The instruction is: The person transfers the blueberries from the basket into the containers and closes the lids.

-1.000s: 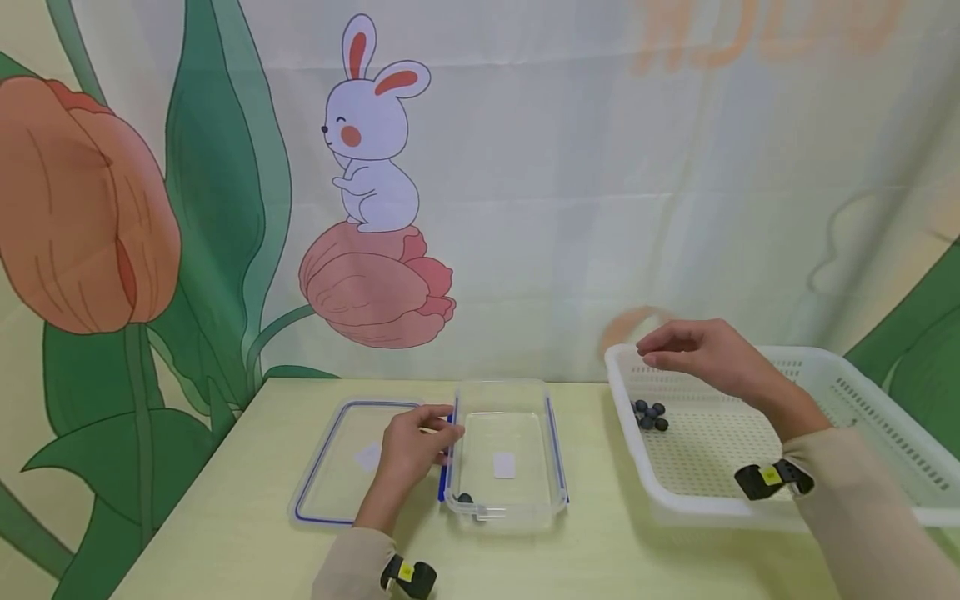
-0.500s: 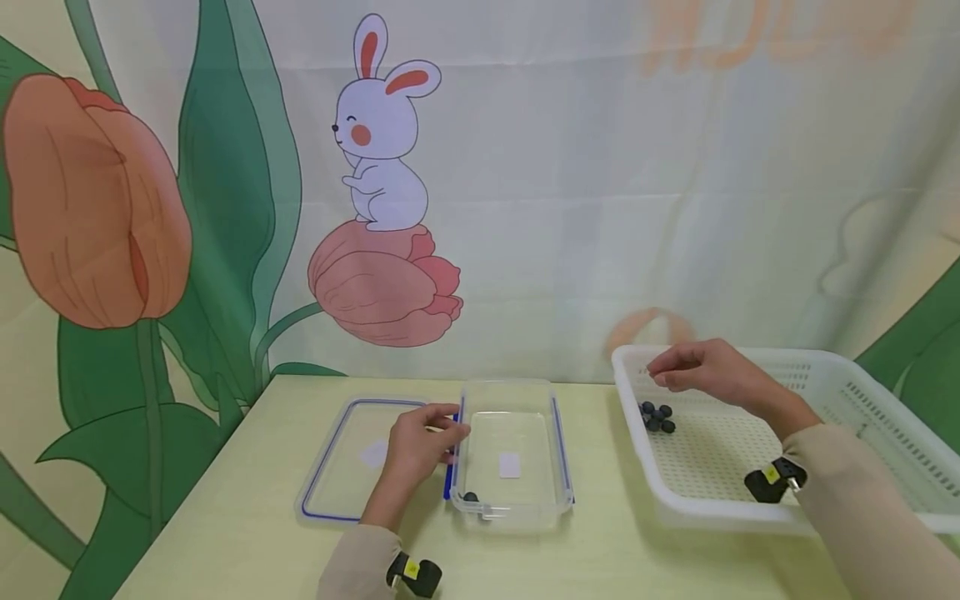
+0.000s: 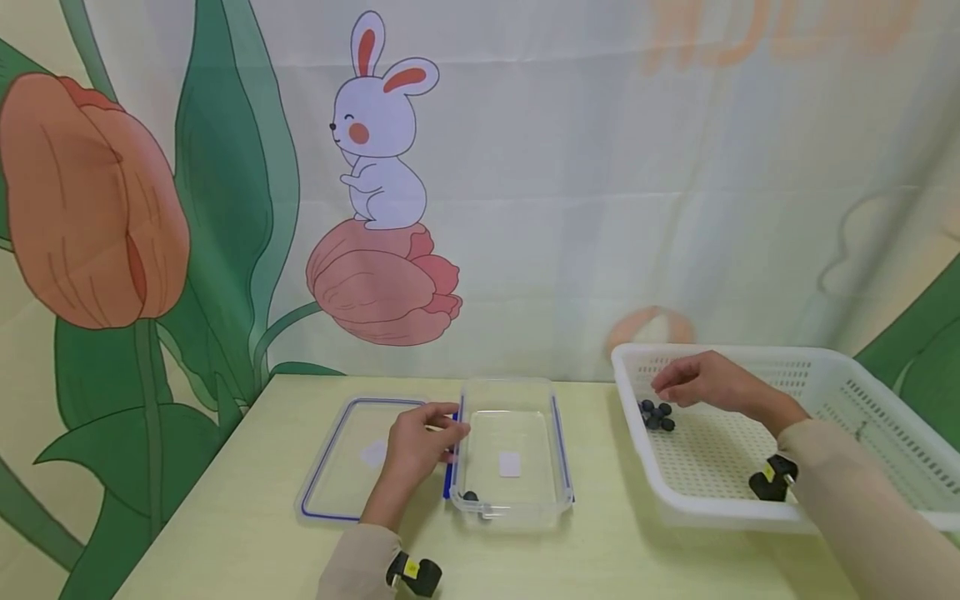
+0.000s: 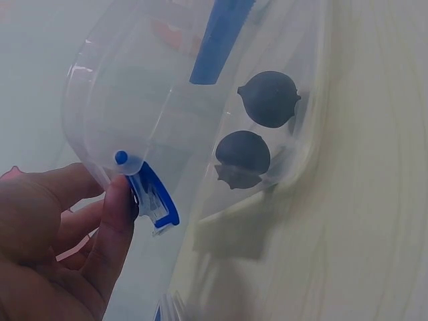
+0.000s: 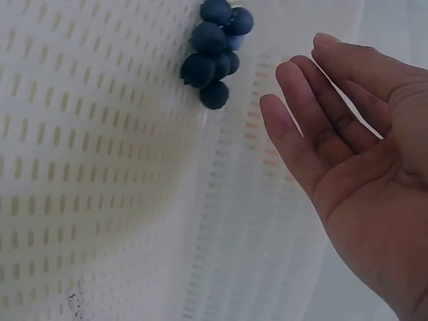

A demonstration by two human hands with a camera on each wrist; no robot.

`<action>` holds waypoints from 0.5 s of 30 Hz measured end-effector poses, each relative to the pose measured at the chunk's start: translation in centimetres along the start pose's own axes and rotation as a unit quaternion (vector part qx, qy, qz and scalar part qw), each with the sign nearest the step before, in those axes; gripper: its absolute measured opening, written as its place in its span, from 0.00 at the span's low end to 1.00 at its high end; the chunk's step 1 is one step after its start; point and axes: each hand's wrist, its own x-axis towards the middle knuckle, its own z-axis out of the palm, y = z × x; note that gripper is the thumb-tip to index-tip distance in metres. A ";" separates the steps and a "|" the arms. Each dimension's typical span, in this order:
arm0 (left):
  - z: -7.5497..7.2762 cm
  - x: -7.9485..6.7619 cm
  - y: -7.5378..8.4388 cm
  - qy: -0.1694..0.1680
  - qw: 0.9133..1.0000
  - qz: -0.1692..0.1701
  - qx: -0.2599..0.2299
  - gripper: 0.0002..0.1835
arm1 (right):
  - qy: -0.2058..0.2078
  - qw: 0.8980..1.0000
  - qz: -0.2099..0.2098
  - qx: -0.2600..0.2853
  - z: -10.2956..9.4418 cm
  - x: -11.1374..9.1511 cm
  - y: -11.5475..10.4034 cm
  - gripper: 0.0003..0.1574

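Observation:
My left hand (image 3: 416, 442) pinches the left rim of a clear plastic food box (image 3: 517, 508), beside a blue side latch (image 4: 157, 194). Two dark blueberries (image 4: 244, 152) show through the box wall in the left wrist view, at its near left corner. Over the left end of a white slotted basket (image 3: 720, 507) hovers my right hand (image 3: 705, 383), fingers slightly bent, nothing between them. Just below its fingertips, a small cluster of blueberries (image 5: 209, 38) lies against the basket's wall, apart from the hand.
Flat on the table (image 3: 247, 500), left of the box, lies a clear lid (image 3: 327, 458) with a blue seal, partly covered by my left hand. A printed curtain (image 3: 517, 208) with a rabbit and tulips hangs behind the table.
My right hand has come down into the basket, closer to the blueberries. The left hand has kept its hold on the box rim. The head view has shifted slightly.

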 end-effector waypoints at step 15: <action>0.0 0.0 -0.1 0.004 1.000 -0.007 0.003 0.20 | -0.048 0.998 0.034 -0.029 0.8 1.1 1.9 0.10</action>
